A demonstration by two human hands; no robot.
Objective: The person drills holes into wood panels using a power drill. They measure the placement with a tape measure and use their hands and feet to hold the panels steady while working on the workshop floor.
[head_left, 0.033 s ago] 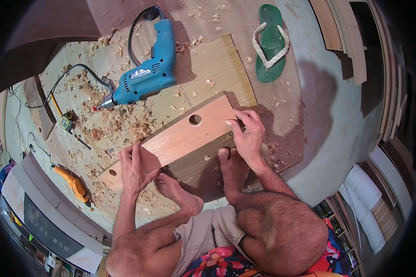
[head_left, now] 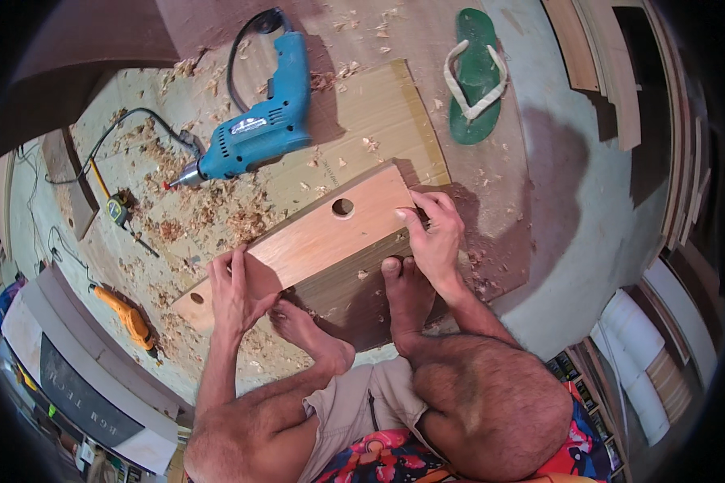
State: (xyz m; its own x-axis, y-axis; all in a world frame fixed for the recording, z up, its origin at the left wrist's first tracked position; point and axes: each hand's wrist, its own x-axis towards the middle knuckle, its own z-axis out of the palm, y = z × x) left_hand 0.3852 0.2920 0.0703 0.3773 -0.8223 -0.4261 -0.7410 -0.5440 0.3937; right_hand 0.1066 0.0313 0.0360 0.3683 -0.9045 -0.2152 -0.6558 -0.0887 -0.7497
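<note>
A long, pale reddish wooden board (head_left: 306, 241) slants across the middle in front of me, its right end farther off. One round hole sits toward that right end and a smaller one at the left end. My left hand (head_left: 232, 294) grips the board over its left part, fingers on the far edge and thumb at the near edge. At the right end my right hand (head_left: 435, 233) holds the corner, thumb on top and fingers curled round the end. Beyond the board a blue electric drill (head_left: 254, 133) lies on its side, with a bit in its chuck.
A flat wooden panel (head_left: 379, 105) lies beneath, strewn with curled wood shavings (head_left: 246, 221). My bare feet rest close to the board. Around lie a green flip-flop (head_left: 477, 88), a tape measure (head_left: 117, 209), an orange power tool (head_left: 125, 316) and stacked planks (head_left: 616, 72).
</note>
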